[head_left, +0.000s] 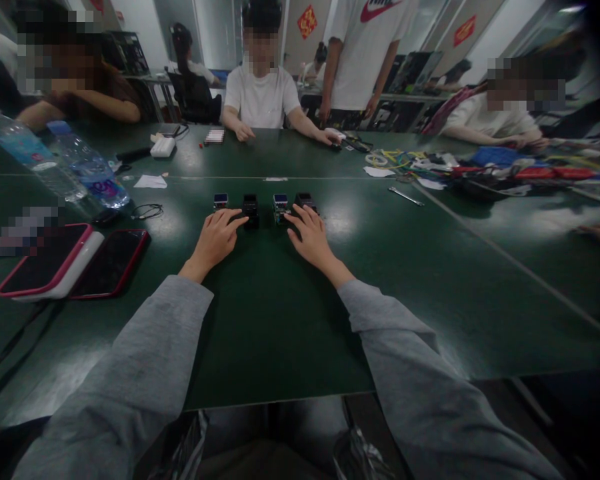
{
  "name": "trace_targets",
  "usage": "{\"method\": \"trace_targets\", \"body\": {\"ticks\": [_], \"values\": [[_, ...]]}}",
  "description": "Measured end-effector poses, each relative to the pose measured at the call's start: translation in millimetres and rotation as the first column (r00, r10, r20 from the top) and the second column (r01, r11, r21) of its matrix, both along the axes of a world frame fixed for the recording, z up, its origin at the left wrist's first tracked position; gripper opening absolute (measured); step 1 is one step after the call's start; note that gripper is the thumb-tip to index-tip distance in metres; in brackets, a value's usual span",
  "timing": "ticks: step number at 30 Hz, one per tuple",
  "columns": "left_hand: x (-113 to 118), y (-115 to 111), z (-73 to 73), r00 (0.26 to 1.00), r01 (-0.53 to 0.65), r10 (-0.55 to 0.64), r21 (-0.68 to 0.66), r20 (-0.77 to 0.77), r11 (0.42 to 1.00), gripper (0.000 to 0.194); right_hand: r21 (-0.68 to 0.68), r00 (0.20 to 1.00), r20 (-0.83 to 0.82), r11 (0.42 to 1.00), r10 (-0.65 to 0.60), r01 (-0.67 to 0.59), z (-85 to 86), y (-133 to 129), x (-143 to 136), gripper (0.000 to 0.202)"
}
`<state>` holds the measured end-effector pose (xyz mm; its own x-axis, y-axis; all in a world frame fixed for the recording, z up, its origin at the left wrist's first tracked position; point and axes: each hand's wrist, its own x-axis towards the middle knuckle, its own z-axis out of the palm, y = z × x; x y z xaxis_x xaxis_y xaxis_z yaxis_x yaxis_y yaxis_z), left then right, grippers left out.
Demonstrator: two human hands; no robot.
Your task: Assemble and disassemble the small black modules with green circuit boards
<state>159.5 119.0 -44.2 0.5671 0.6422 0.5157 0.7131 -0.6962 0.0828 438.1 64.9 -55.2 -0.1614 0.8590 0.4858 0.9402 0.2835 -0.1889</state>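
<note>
In my view four small devices stand in a row on the green table (280,320), ahead of the hands: a blue-screened unit (221,199) at the left end, a black unit (250,208) beside it, then a unit with exposed circuitry (281,202) and a dark boxy unit (305,198) at the right end.

I have the left hand (218,236) palm down, fingers partly spread and loosely curved, some over the blue-screened unit's near edge, others reaching the black unit's side. The right hand (311,235) is similarly loose, fingers apart, between the exposed unit and the dark one. I see neither hand closed around anything, though I can't tell which fingertips actually make contact.

Farther right I see a wrench (405,196) and tangled cables (405,160). To the left lie a red-edged phone (113,262) and tilted-looking water bottles (93,170). Across from me, a person in a white T-shirt (263,97) has both hands at the tabletop.
</note>
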Motion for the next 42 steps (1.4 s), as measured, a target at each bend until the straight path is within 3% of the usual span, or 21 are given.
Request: {"method": "trace_targets", "body": {"ticks": [10,14,18,20,22,26,30,38,42], "values": [[0,0,-2.0,0.998,0.011,-0.011,-0.007,-0.062,1.000,0.055,-0.024,1.000,0.016,0.999,-0.025,0.025,-1.6,1,0,0.045],[2,-2,-0.7,0.999,0.011,-0.011,0.000,-0.038,1.000,0.052,0.050,0.998,-0.015,0.997,-0.058,0.059,-3.6,5,3,0.044],[-4,5,0.6,0.968,-0.164,0.161,0.003,0.190,0.986,0.043,0.140,0.966,-0.142,0.961,-0.217,0.237,-7.2,13,19,0.044],[-15,13,-1.5,0.897,-0.305,0.300,-0.035,0.325,0.952,0.042,0.128,0.946,-0.172,0.946,-0.275,0.298,-10.2,17,30,0.045],[-27,21,-6.0,0.832,-0.416,0.425,-0.107,0.357,0.903,0.046,0.094,0.943,-0.169,0.948,-0.287,0.305,-13.3,20,38,0.048],[-43,30,-17.9,0.799,-0.535,0.582,-0.266,0.150,0.802,0.047,0.011,0.970,-0.137,0.979,-0.199,0.202,-16.4,21,41,0.051],[-41,27,-22.9,0.861,-0.499,0.508,-0.221,-0.017,0.838,0.045,-0.069,0.984,-0.128,0.991,-0.126,0.118,-14.8,19,36,0.056],[-38,25,-20.3,0.861,-0.506,0.506,-0.197,-0.057,0.839,0.047,-0.009,0.968,-0.176,0.984,-0.177,0.178,-7.0,14,29,0.039],[-39,27,-21.3,0.860,-0.509,0.505,-0.195,-0.073,0.838,0.046,0.026,0.931,-0.330,0.984,-0.158,0.176,-9.5,19,35,0.040]]}}
